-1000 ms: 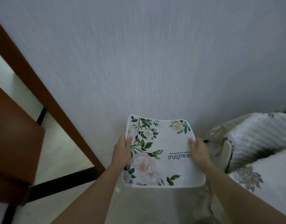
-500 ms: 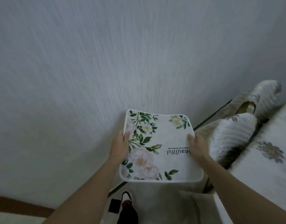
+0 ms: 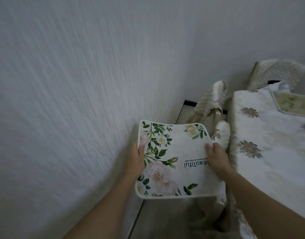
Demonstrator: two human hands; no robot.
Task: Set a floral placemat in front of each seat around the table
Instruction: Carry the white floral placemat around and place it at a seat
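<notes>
I hold a white floral placemat (image 3: 179, 152) flat in front of me, printed with green leaves, pale roses and the word "Beautiful". My left hand (image 3: 135, 161) grips its left edge and my right hand (image 3: 217, 158) grips its right edge, thumbs on top. The table (image 3: 269, 152), under a white cloth with grey flower motifs, lies to the right. Another placemat (image 3: 293, 104) rests at the table's far right corner.
A pale textured wall (image 3: 70, 100) fills the left and top. Chairs with cream padded covers (image 3: 212, 99) (image 3: 220, 133) stand tucked along the table's left side, another chair back (image 3: 277, 73) at its far end. A narrow strip of floor (image 3: 174, 221) runs between wall and table.
The view has swung right: the brown wooden furniture on the left is gone from sight and the table with its chairs has come into view. Both hands keep the same hold on the placemat.
</notes>
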